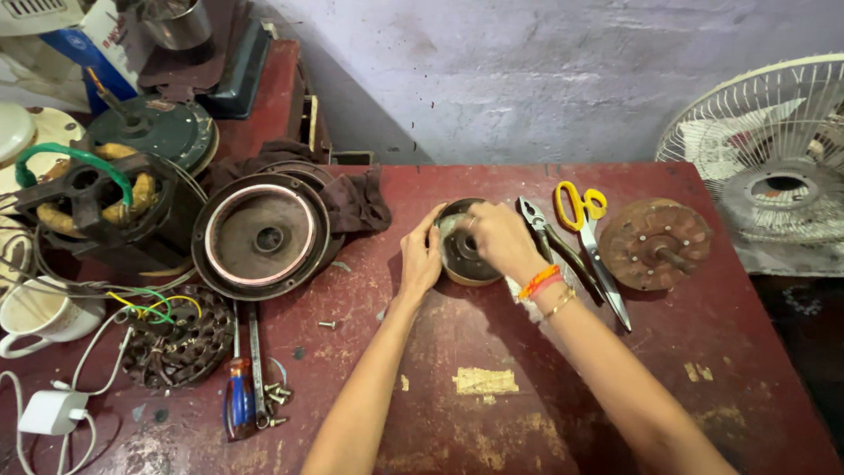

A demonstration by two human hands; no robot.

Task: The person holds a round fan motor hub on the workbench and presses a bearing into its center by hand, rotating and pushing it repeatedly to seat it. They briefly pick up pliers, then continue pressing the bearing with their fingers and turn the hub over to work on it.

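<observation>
Both forearms reach forward over the table (527, 422). The left hand (420, 257) cups the round motor housing's (459, 257) side; the right hand (494, 236) arches over it, fingertips gripping the rim.

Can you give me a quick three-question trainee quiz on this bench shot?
1. True or false: both hands touch the round metal part.
2. What lies right of the pliers? A) mug B) scissors C) charger
3. Which tool lies by the loose screws near the table's front-left edge?

Key: 1 true: left hand on its side, right hand over its top. 2 B. 3 The screwdriver.
</observation>
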